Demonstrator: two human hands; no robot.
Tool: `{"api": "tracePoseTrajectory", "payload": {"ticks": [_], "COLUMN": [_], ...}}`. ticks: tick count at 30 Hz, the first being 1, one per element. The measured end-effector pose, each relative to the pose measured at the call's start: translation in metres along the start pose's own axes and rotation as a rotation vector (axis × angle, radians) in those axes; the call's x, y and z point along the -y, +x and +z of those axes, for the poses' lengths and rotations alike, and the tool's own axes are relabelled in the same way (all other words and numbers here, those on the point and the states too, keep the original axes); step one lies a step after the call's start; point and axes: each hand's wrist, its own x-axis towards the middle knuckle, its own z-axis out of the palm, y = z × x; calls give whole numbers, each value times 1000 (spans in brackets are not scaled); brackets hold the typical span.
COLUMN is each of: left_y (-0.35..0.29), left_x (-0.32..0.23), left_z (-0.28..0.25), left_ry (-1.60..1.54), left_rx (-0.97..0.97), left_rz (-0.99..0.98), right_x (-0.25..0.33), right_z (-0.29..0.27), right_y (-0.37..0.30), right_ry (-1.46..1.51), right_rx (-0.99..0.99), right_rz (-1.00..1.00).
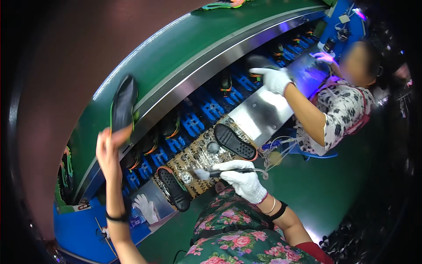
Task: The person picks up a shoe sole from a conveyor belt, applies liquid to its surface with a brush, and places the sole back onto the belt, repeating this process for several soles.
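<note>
My left hand, bare, grips the near end of a black shoe sole with green edging, held up over the green conveyor belt. My gloved right hand is closed around the dark handle of a brush with pale bristles, its tip over the cardboard-covered work surface. Two more black soles with holes and orange edging lie there: one sole left of the brush, another sole beyond it. A small round pale lid or cup sits between them.
Blue racks carrying shoe parts run behind the work surface, below the metal rail of the green belt. To the right, a co-worker's gloved hand reaches over the racks. A white glove lies at the lower left. Thin tubes hang near my right hand.
</note>
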Motion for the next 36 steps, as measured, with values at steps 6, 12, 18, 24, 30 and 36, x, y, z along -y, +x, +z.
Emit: {"api": "tracePoseTrajectory", "payload": {"ticks": [6,12,18,24,30,36], "left_y": [-134,-144,-190,-215,-228,-228], "left_x": [17,119,78,51,44,57], "left_z": [15,49,66,77,90,96], "left_ry": [-376,-774,-1321,-1588,-1107,-964], "left_rx": [-185,-86,304,200,109,109], "left_rz": [-163,-513,-626,-633,-624,-700], "right_x": [5,24,8,6,-10,-28], "right_z": [61,115,124,132,125,118], "right_y": [4,3,2,5,13,6], "right_ry": [50,-330,-548,-976,-1036,-966], "right_rx": [197,235,218,263,318,383], "right_rz": [-125,-362,-561,-919,-993,-949]}}
